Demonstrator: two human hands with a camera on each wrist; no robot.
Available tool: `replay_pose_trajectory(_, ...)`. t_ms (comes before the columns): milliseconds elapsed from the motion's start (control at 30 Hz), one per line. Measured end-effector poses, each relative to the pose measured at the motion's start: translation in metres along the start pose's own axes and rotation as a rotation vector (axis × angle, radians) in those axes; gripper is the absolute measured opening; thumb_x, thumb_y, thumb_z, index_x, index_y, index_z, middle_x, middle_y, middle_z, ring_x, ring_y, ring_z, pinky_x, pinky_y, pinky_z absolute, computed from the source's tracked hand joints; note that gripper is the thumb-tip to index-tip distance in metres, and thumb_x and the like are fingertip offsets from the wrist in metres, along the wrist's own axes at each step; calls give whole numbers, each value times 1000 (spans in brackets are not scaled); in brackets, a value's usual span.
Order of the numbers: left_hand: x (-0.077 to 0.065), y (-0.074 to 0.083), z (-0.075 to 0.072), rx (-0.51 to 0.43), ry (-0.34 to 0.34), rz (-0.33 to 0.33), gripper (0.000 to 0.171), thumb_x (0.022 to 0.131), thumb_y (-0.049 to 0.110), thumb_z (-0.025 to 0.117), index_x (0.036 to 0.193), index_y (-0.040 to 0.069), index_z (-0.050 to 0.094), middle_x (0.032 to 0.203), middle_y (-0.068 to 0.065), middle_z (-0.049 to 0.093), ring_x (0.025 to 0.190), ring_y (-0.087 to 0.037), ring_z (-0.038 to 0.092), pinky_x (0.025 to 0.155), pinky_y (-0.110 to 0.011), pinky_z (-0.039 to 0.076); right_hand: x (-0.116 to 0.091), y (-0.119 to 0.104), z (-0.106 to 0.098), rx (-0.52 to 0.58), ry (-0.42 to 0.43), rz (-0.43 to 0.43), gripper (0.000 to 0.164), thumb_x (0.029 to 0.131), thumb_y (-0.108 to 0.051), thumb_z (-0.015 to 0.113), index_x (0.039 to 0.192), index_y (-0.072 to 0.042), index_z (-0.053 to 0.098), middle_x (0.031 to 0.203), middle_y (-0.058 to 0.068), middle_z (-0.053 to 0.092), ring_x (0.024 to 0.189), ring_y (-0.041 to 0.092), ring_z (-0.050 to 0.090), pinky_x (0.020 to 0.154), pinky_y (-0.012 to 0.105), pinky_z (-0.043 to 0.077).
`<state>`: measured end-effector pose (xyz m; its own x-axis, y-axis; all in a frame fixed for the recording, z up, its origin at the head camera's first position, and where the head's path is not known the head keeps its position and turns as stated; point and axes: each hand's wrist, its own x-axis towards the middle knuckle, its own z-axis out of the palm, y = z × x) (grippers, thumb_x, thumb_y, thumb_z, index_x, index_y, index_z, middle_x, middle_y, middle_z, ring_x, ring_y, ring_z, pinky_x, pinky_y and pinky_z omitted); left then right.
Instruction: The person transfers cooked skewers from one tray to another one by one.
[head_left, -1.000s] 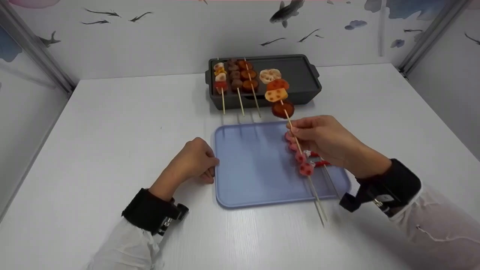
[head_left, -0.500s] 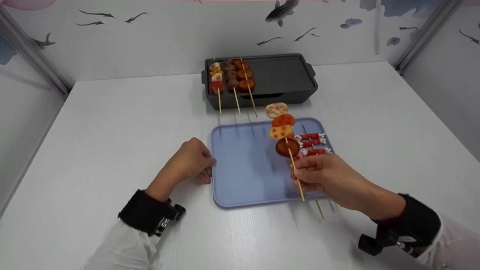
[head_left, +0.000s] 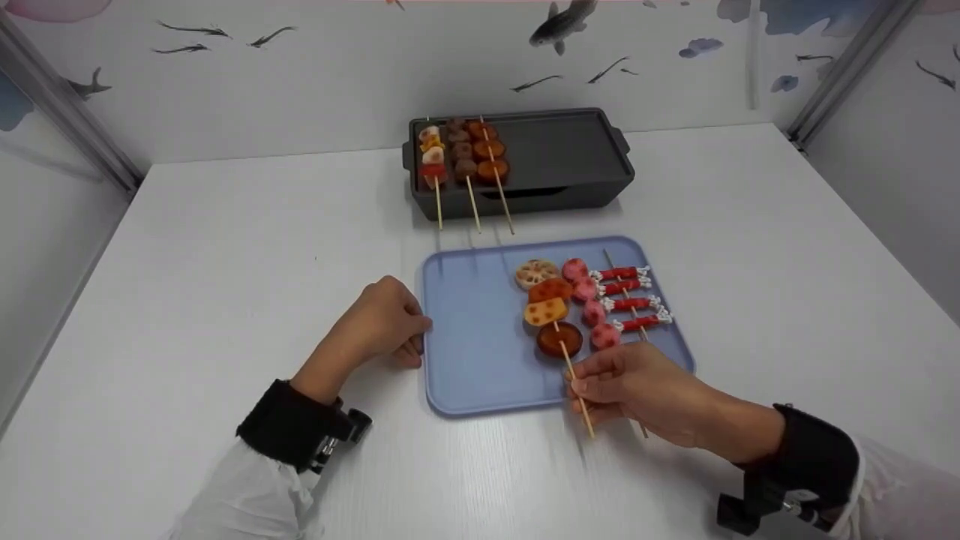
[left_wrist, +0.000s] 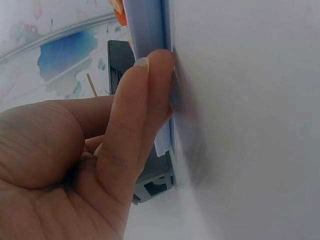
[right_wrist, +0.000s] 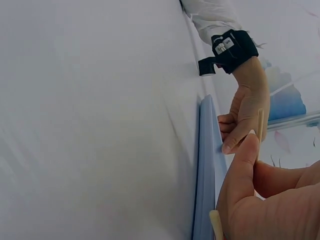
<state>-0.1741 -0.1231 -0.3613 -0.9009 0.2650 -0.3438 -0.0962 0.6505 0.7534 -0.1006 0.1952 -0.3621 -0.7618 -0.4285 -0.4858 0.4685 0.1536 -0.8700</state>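
right hand (head_left: 637, 390) pinches stick of vegetable skewer (head_left: 551, 311), which lies on blue tray (head_left: 480, 352) | just beside it: pink skewer (head_left: 589, 304), red skewer (head_left: 628, 296) | left hand (head_left: 382, 322) loosely curled, fingertips on tray edge, grips nothing | black grill pan (head_left: 570, 154) behind holds three skewers (head_left: 461, 154) | right fingertips hidden under the hand

Both arms in white long sleeves, thin fabric, creased at the cuffs. Left hand (head_left: 386, 319) bare, no rings. Wide black band round the left wrist w/ a small black cam unit, round lens housing, clipped on its underside. Right hand (head_left: 637, 390) bare too; same black band + black bracket and strap hanging off it, small white label in the right wrist view.
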Motion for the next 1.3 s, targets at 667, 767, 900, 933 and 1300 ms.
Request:
replay_pose_trajectory(667, 0, 2, 0, 21, 9, -12, 19, 91, 6, 61, 77, -3, 71, 59, -11, 67, 52, -22, 67, 49, -26, 53, -4, -6, 2, -344, 106, -28, 32, 84, -25, 74, 90, 6, 68, 72, 16, 68, 61, 25, 68, 59, 40, 57)
replay_pose_trajectory(767, 0, 1, 0, 7, 4, -20, 18, 91, 6, 61, 78, -3, 71, 60, -12, 67, 52, -23, 68, 50, -26, 53, -4, -6, 3, -374, 102, -47, 31, 84, -25, 73, 89, 5, 67, 71, 17, 68, 61, 27, 68, 57, 40, 57)
replay_pose_trajectory(900, 0, 0, 0, 24, 6, -12, 19, 91, 6, 60, 77, -2, 71, 60, -11, 67, 52, -22, 67, 51, -26, 53, -3, -5, 3, -416, 92, -77, 29, 85, -25, 72, 87, 4, 65, 69, 16, 67, 60, 29, 68, 54, 41, 56)
replay_pose_trajectory(933, 0, -1, 1, 29, 6, -8, 20, 91, 6, 60, 77, -2, 71, 60, -10, 67, 52, -22, 67, 51, -26, 53, -4, -5, 3, -433, 92, -88, 29, 85, -25, 72, 86, 3, 65, 68, 16, 67, 59, 30, 68, 53, 41, 56)
replay_pose_trajectory(1300, 1, 0, 0, 84, 25, 7, 21, 90, 9, 61, 74, 1, 72, 58, -8, 67, 50, -20, 67, 55, -26, 53, -4, -8, -10, -845, 320, -406, 13, 88, -27, 70, 84, -15, 70, 62, -2, 60, 52, 14, 54, 44, 24, 43)
